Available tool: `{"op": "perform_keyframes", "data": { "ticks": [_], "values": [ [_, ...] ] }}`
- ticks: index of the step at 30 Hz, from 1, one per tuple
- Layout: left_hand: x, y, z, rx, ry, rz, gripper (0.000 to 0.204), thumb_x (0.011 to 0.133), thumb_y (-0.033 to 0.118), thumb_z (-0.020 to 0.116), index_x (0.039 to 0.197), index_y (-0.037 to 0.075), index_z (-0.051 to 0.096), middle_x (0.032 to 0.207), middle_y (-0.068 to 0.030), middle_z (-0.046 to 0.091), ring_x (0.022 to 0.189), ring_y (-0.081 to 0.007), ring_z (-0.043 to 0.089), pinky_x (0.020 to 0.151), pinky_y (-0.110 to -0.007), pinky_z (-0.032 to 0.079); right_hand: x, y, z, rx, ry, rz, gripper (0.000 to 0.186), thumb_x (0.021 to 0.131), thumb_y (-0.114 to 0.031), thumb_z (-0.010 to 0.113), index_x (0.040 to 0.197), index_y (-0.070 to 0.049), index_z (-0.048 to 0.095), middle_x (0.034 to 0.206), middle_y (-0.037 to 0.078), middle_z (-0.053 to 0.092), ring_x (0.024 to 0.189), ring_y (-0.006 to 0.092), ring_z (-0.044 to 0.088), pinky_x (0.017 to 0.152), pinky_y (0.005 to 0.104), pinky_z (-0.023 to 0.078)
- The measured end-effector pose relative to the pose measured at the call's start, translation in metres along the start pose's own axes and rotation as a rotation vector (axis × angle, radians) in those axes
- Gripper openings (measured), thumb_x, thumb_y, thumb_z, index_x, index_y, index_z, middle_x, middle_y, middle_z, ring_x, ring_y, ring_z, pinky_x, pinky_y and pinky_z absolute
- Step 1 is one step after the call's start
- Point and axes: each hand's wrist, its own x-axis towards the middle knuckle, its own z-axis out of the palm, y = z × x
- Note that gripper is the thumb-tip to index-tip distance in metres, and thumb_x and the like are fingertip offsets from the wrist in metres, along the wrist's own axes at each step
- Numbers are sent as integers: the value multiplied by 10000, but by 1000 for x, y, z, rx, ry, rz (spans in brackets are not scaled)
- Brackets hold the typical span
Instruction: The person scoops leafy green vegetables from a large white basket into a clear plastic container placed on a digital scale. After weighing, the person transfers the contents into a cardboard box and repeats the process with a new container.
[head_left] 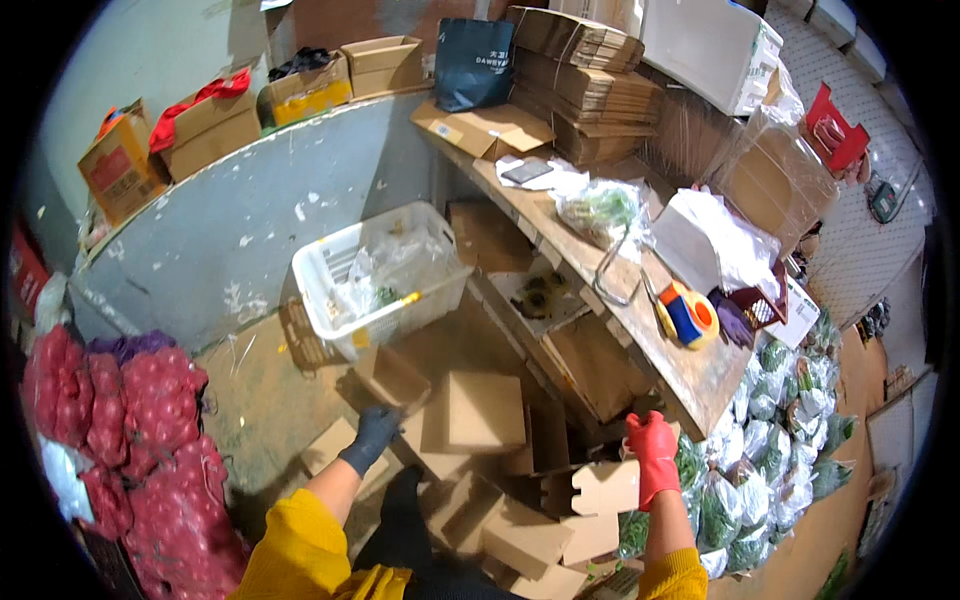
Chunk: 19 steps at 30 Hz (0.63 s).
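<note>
My left hand [376,432], in a dark glove, is closed at the near edge of a small open cardboard box [391,376] on the floor. Right beside it stands a closed-looking cardboard box [484,412]. My right hand [652,452], in a red glove, is raised by the near corner of the wooden table [705,395]. Its fingers point away from me and look apart, with nothing visible in them. Next to its wrist is a piece of notched cardboard [605,488]. More cardboard boxes [528,536] lie piled between my arms.
A white plastic basket [335,335] holding clear bags stands ahead. Red net sacks [165,400] are heaped at left. Bagged greens [770,440] cover the floor at right. On the table lie a tape dispenser [688,312] and a bag of greens [605,210]; flattened cartons [580,85] are stacked behind.
</note>
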Motion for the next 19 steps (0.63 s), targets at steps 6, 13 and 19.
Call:
{"op": "perform_keyframes", "data": {
  "ticks": [6,13,19],
  "values": [
    [182,120,49,396,-12,473,289,819,269,614,895,-10,609,817,-144,631,732,-233,601,663,-335,475,94,-57,-18,-339,-49,197,482,650,-419,682,947,-54,581,911,175,634,875,322,611,748,421,477],
    [316,259,109,485,-1,748,561,758,334,663,1174,10,474,953,-179,612,860,-297,604,753,-378,473,160,-60,1,-615,-282,238,349,634,-391,699,808,-88,689,861,150,654,842,294,632,692,399,496],
    [415,331,179,826,131,717,719,727,406,664,1297,87,363,1027,-177,602,966,-318,579,838,-401,445,165,-60,16,-583,-222,270,317,665,-361,680,849,-103,693,836,165,652,815,294,639,714,401,495]
  ]
}}
